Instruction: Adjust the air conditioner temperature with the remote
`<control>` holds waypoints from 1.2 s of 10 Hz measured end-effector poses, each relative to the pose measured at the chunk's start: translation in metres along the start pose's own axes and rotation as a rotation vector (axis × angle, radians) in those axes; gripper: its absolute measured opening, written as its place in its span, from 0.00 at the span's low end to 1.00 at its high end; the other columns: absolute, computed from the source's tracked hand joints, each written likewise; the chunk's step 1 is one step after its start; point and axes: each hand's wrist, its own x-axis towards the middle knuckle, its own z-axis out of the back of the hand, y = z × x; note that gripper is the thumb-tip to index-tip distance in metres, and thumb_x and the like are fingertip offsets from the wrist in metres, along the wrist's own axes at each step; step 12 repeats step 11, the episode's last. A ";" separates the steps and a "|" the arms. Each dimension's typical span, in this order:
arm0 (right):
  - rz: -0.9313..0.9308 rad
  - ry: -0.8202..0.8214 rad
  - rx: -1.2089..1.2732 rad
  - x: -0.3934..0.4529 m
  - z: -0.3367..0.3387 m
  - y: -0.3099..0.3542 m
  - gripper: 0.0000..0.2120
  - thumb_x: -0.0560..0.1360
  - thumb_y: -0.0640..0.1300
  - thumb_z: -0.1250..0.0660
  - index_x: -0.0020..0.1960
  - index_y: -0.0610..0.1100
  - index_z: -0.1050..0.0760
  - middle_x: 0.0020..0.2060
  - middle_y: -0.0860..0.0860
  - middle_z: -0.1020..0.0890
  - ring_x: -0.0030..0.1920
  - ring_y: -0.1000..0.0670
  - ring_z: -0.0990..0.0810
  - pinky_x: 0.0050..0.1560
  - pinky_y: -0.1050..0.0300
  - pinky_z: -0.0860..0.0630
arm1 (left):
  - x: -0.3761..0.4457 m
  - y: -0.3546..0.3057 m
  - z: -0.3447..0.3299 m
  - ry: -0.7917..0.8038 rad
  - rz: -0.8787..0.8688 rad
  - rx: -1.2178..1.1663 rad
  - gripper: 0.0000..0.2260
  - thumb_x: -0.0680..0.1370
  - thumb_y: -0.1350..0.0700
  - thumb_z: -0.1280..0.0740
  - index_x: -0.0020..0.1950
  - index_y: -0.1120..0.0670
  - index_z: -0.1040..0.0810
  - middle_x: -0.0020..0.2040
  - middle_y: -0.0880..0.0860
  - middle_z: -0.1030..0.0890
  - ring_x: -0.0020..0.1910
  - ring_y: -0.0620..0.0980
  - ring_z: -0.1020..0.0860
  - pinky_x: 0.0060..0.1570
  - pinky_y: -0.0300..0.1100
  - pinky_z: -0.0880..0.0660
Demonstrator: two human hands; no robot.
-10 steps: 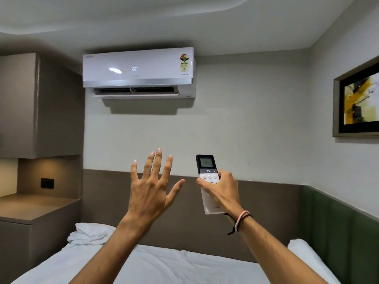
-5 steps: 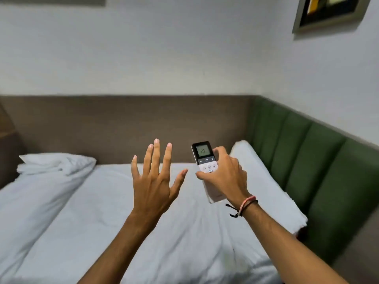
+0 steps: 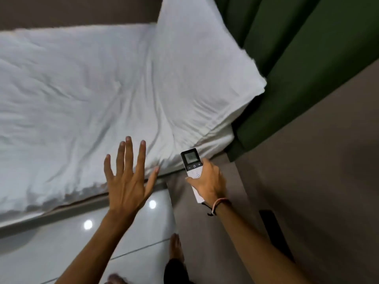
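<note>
Currently right hand (image 3: 209, 181) wrapped around white remote (image 3: 192, 171), thumb lying across button pad, dark screen end pointing away, held in air above bed's near edge. Left hand (image 3: 127, 181) flat, fingers spread wide, gripping nothing, hovering over rumpled white sheet (image 3: 82, 89). Pillow (image 3: 205, 78) against green padded panel (image 3: 297, 58). Bare foot (image 3: 176, 249) on glossy floor tile (image 3: 61, 242).

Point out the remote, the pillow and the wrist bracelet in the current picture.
remote (image 3: 189, 158): head view, on its small grey screen at the top end.
pillow (image 3: 205, 78): head view, on the middle of its white upper face.
wrist bracelet (image 3: 217, 203): head view, on the pink band at the right wrist.
</note>
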 end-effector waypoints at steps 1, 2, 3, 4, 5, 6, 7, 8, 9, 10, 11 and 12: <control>-0.087 -0.007 0.007 0.022 -0.050 -0.052 0.23 0.64 0.49 0.23 0.56 0.46 0.24 0.53 0.45 0.18 0.53 0.40 0.19 0.48 0.51 0.24 | -0.012 -0.008 -0.057 0.051 -0.033 -0.034 0.32 0.86 0.37 0.52 0.85 0.54 0.45 0.84 0.64 0.44 0.83 0.62 0.43 0.76 0.69 0.40; -0.152 0.008 -0.010 0.039 -0.098 -0.097 0.24 0.64 0.47 0.24 0.58 0.45 0.23 0.54 0.44 0.19 0.54 0.41 0.19 0.48 0.53 0.25 | -0.023 -0.015 -0.105 0.085 -0.037 -0.057 0.32 0.86 0.36 0.51 0.85 0.53 0.48 0.84 0.63 0.45 0.84 0.61 0.45 0.77 0.69 0.43; -0.199 0.023 -0.053 0.052 -0.136 -0.133 0.23 0.65 0.47 0.23 0.58 0.44 0.22 0.56 0.43 0.20 0.56 0.41 0.20 0.51 0.50 0.22 | -0.035 -0.021 -0.140 0.107 -0.033 -0.078 0.32 0.86 0.36 0.50 0.86 0.51 0.49 0.85 0.63 0.46 0.84 0.61 0.47 0.78 0.69 0.45; -0.218 0.019 -0.102 0.063 -0.160 -0.158 0.26 0.65 0.47 0.21 0.61 0.44 0.22 0.59 0.42 0.22 0.58 0.40 0.21 0.54 0.46 0.20 | -0.043 -0.022 -0.165 0.113 -0.027 -0.089 0.32 0.86 0.36 0.48 0.86 0.51 0.49 0.84 0.63 0.45 0.84 0.61 0.46 0.78 0.69 0.46; -0.205 0.011 -0.135 0.070 -0.172 -0.176 0.29 0.65 0.48 0.20 0.64 0.44 0.23 0.61 0.42 0.23 0.60 0.40 0.22 0.55 0.44 0.19 | -0.048 -0.024 -0.180 0.111 -0.009 -0.079 0.32 0.86 0.37 0.48 0.85 0.51 0.48 0.84 0.63 0.44 0.83 0.61 0.45 0.77 0.70 0.43; -0.199 0.007 -0.138 0.075 -0.177 -0.188 0.31 0.65 0.49 0.20 0.66 0.44 0.24 0.62 0.42 0.23 0.60 0.39 0.21 0.56 0.42 0.19 | -0.049 -0.024 -0.189 0.124 -0.001 -0.076 0.32 0.86 0.37 0.49 0.85 0.51 0.48 0.84 0.63 0.44 0.84 0.60 0.46 0.77 0.70 0.43; -0.198 0.005 -0.123 0.080 -0.180 -0.195 0.34 0.65 0.49 0.19 0.67 0.43 0.25 0.62 0.41 0.23 0.60 0.39 0.21 0.56 0.42 0.19 | -0.048 -0.024 -0.195 0.137 0.009 -0.074 0.32 0.86 0.36 0.49 0.85 0.51 0.48 0.84 0.63 0.44 0.84 0.60 0.46 0.77 0.70 0.43; -0.182 0.006 -0.143 0.084 -0.183 -0.202 0.34 0.65 0.49 0.19 0.67 0.42 0.26 0.63 0.40 0.24 0.61 0.39 0.22 0.56 0.41 0.19 | -0.045 -0.024 -0.198 0.149 0.007 -0.072 0.32 0.86 0.36 0.49 0.85 0.51 0.47 0.84 0.63 0.44 0.84 0.60 0.46 0.78 0.69 0.44; -0.164 0.011 -0.214 0.083 -0.185 -0.205 0.34 0.67 0.52 0.21 0.68 0.43 0.27 0.64 0.41 0.25 0.63 0.40 0.23 0.54 0.41 0.18 | -0.043 -0.023 -0.200 0.146 -0.003 -0.058 0.31 0.86 0.37 0.49 0.85 0.51 0.47 0.84 0.63 0.44 0.84 0.60 0.46 0.78 0.69 0.44; -0.139 0.039 -0.275 0.083 -0.187 -0.207 0.38 0.69 0.55 0.23 0.73 0.43 0.32 0.67 0.40 0.27 0.66 0.39 0.26 0.57 0.42 0.20 | -0.044 -0.017 -0.198 0.162 -0.033 -0.055 0.31 0.86 0.37 0.49 0.85 0.51 0.47 0.84 0.63 0.44 0.84 0.60 0.46 0.78 0.70 0.44; -0.081 0.035 -0.398 0.075 -0.183 -0.201 0.42 0.72 0.63 0.30 0.77 0.43 0.38 0.71 0.39 0.31 0.69 0.39 0.30 0.65 0.42 0.27 | -0.042 -0.015 -0.190 0.150 -0.035 -0.049 0.32 0.86 0.37 0.49 0.85 0.51 0.48 0.84 0.63 0.44 0.84 0.61 0.46 0.78 0.70 0.44; -0.081 0.035 -0.398 0.075 -0.183 -0.201 0.42 0.72 0.63 0.30 0.77 0.43 0.38 0.71 0.39 0.31 0.69 0.39 0.30 0.65 0.42 0.27 | -0.042 -0.015 -0.190 0.150 -0.035 -0.049 0.32 0.86 0.37 0.49 0.85 0.51 0.48 0.84 0.63 0.44 0.84 0.61 0.46 0.78 0.70 0.44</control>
